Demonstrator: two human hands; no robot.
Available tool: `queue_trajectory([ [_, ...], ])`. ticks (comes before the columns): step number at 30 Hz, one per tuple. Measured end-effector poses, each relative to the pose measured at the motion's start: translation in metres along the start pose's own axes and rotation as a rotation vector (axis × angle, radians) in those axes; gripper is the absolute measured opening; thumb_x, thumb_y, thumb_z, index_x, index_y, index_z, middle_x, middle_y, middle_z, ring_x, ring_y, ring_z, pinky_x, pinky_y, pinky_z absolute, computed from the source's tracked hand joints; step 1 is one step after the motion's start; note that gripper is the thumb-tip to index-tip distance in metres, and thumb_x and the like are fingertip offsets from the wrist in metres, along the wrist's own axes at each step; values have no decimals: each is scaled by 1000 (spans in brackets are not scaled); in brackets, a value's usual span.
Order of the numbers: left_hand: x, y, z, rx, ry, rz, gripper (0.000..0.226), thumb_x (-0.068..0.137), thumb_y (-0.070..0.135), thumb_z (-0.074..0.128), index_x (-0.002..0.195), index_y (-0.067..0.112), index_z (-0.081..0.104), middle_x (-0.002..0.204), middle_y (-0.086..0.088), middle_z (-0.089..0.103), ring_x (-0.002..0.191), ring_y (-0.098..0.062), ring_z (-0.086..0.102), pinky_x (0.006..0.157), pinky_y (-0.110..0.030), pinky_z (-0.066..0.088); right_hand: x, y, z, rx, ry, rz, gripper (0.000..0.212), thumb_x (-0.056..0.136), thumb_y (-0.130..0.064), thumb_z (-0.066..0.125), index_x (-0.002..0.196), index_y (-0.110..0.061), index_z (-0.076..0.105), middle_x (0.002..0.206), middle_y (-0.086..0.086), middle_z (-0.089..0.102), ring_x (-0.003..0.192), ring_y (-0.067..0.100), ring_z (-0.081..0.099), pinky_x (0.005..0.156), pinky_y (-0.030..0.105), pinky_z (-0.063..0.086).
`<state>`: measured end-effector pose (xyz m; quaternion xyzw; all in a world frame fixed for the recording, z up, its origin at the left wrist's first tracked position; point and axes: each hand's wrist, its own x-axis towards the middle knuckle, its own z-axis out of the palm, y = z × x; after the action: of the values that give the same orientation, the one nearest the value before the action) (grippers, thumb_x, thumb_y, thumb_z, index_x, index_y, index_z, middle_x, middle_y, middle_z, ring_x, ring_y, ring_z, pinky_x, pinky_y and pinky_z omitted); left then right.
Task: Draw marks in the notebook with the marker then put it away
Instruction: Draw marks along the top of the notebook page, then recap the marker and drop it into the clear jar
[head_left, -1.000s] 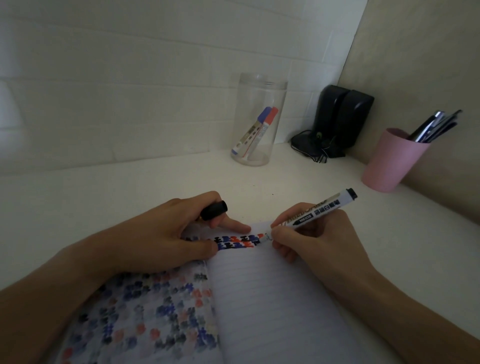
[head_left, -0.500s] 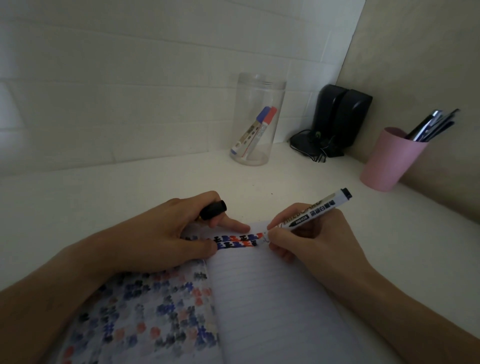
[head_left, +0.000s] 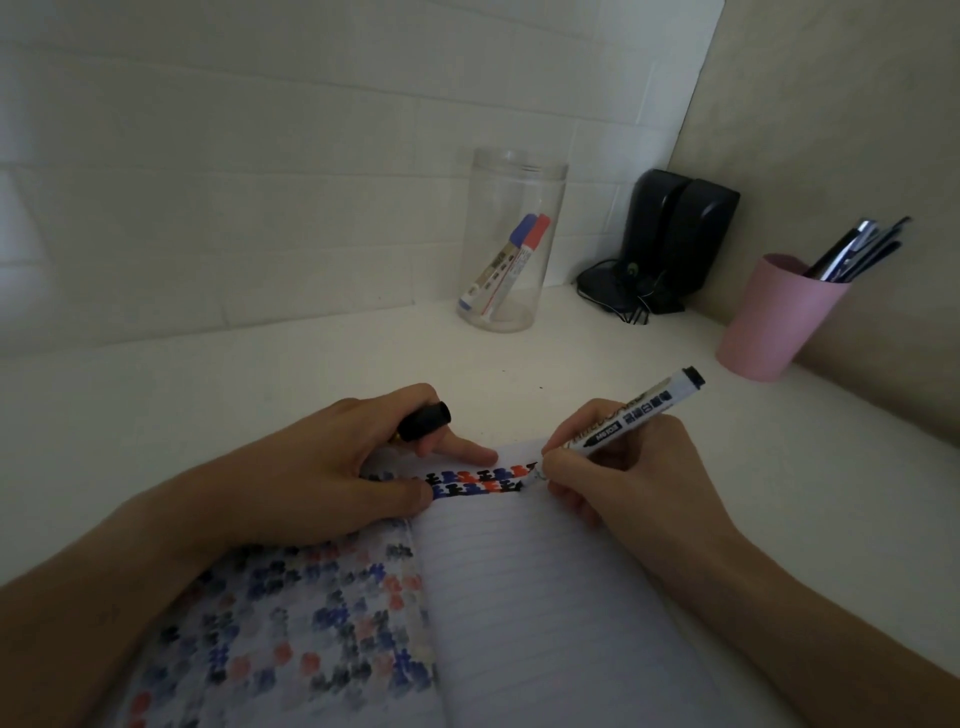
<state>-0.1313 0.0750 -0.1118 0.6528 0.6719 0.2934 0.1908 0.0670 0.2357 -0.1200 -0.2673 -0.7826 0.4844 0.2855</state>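
An open lined notebook (head_left: 545, 613) lies on the white desk in front of me. Its left page is covered in faded blue, red and black marks; two rows of fresh marks (head_left: 478, 480) run along the top of the right page. My right hand (head_left: 618, 467) grips a white marker with a black end (head_left: 639, 410), its tip on the paper at the end of the rows. My left hand (head_left: 332, 483) presses on the notebook's top left and holds the black marker cap (head_left: 426, 418) between its fingers.
A clear plastic jar (head_left: 511, 239) holding a blue and a red marker stands at the back by the tiled wall. A pair of black speakers (head_left: 670, 239) with cables sits in the corner. A pink cup (head_left: 774, 317) with several pens stands at the right.
My right hand and the marker have shifted slightly along the rows at the top of the right page. The left hand stays put with the cap.
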Motion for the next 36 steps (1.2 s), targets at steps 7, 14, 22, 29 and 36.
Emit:
queue_trajectory([
  [7, 3, -4, 1, -53, -11, -57, 13, 99, 3, 65, 98, 10, 54, 115, 39, 72, 104, 11, 68, 76, -8, 50, -1, -2, -3, 211, 55, -158, 14, 84, 0, 74, 97, -7, 74, 71, -1, 73, 58, 5, 66, 54, 16, 53],
  [14, 17, -33, -3, -173, 158, -166, 32, 98, 53, 61, 78, 29, 65, 98, 11, 83, 99, -12, 75, 106, -33, 51, -1, -11, -6, 314, 26, -196, 33, 83, -28, 64, 111, -15, 75, 93, 14, 78, 83, 26, 76, 71, 35, 64],
  [22, 7, -4, 1, 12, 576, -67, 16, 92, 30, 72, 107, 28, 79, 98, 13, 82, 87, -5, 78, 83, -12, 57, 6, -1, -11, 672, 51, 106, 23, 69, -22, 74, 84, -7, 82, 60, 2, 64, 56, 12, 57, 54, 23, 50],
  [29, 4, -3, -1, -60, 591, -112, 26, 82, 22, 86, 105, 32, 77, 95, 12, 83, 88, -5, 78, 83, -7, 55, 9, -4, -13, 794, 15, 173, 18, 68, -20, 70, 78, -11, 81, 66, 10, 73, 58, 18, 66, 59, 28, 52],
  [36, 4, -2, 0, -70, 611, -112, 20, 83, 20, 86, 97, 27, 74, 95, 9, 82, 90, -11, 78, 86, -18, 60, 9, 2, -9, 661, -14, 67, 20, 67, -16, 75, 86, -9, 78, 85, 23, 80, 68, 22, 76, 56, 21, 60],
])
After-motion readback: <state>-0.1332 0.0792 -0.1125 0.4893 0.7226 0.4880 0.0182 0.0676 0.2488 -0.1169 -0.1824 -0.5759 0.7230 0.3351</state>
